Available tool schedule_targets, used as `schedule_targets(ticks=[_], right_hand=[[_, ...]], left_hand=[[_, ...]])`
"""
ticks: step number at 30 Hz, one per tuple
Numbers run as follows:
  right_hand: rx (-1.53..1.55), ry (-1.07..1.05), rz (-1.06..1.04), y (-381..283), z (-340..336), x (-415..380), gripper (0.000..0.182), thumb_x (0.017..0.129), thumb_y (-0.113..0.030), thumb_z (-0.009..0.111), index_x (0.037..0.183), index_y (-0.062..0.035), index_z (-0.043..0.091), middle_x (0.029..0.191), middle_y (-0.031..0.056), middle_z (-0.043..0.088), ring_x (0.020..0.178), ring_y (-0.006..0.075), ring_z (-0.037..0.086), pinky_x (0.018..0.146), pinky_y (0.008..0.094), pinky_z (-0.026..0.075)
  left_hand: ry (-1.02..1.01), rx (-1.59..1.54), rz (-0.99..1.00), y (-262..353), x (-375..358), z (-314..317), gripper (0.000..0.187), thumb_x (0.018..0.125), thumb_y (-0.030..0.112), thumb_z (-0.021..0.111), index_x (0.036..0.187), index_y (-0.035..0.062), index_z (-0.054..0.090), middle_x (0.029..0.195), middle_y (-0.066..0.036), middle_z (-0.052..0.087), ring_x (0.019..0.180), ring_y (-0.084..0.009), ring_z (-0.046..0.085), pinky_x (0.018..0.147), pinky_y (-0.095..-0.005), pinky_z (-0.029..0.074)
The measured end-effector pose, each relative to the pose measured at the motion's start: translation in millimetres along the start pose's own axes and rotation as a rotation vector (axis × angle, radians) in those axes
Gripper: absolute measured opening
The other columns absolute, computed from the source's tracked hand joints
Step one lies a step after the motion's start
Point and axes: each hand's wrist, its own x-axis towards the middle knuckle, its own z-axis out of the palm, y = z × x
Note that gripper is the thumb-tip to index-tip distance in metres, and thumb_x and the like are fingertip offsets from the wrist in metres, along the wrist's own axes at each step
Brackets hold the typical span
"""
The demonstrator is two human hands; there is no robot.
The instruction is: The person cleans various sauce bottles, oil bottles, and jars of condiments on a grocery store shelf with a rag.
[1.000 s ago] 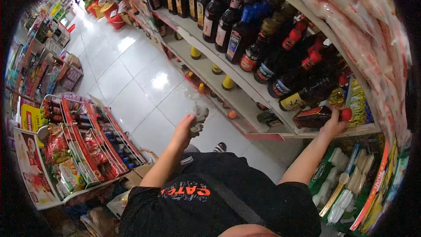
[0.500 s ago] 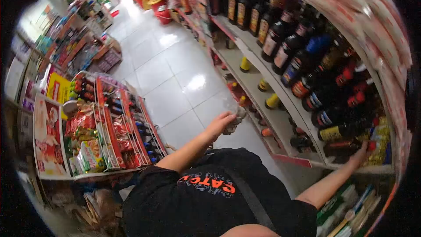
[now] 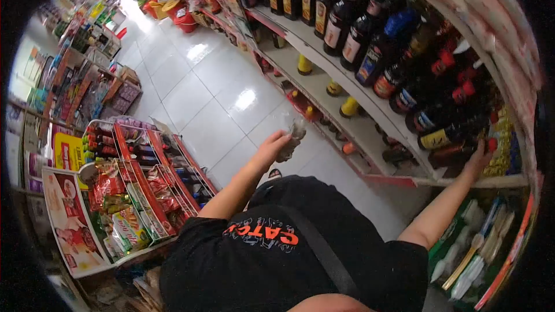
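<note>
My left hand (image 3: 276, 147) is closed around a crumpled, greyish see-through bundle (image 3: 297, 132), held out over the floor; the bundle looks like thin plastic, though I cannot tell its kind. Out to the right, my right hand (image 3: 477, 160) wraps round the neck end of a dark reddish-brown bottle with a red cap (image 3: 450, 155) at the near end of the shelf. Right beside it stands a dark bottle with a yellow label (image 3: 442, 138). Small yellow-wrapped items (image 3: 498, 164) are packed just past my right fingers.
Rows of dark bottles (image 3: 335, 26) fill the upper shelf, and yellow-capped ones (image 3: 349, 107) stand lower. Below my right arm lie packs of plastic cutlery (image 3: 475, 248). To the left is a red wire rack (image 3: 139, 179) with packets. A tiled aisle (image 3: 217, 110) runs between, with red buckets (image 3: 185, 20) farther off.
My view has turned, so the shelves and aisle sit farther left and the left rack lower. My left hand keeps the bundle; my right hand stays at the red-capped bottle.
</note>
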Motion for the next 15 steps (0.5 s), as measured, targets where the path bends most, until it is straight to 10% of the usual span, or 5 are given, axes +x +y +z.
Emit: schedule_targets(ticks=[10,15], right_hand=[[-0.043,-0.048,-0.025,-25,8,-10,0.056,0.069,-0.033,0.067,0.114,-0.0026,0.051,0.116,0.0213,0.049,0.107,0.0340,0.047,0.091,0.0406,0.035],[-0.118,-0.039,-0.117,-45,12,-14,0.041,0.064,-0.031,0.069,0.092,-0.0012,0.061,0.090,0.0158,0.062,0.086,0.0321,0.058,0.078,0.0425,0.042]], left_hand=[[-0.159,0.086,0.037,6,3,36,0.025,0.088,0.023,0.046,0.102,0.0039,0.052,0.088,-0.005,0.059,0.069,-0.0111,0.052,0.059,-0.0241,0.042],[-0.243,0.206,0.015,0,7,30,0.032,0.089,0.029,0.043,0.108,0.0035,0.049,0.091,-0.009,0.059,0.072,-0.0156,0.056,0.059,-0.0263,0.045]])
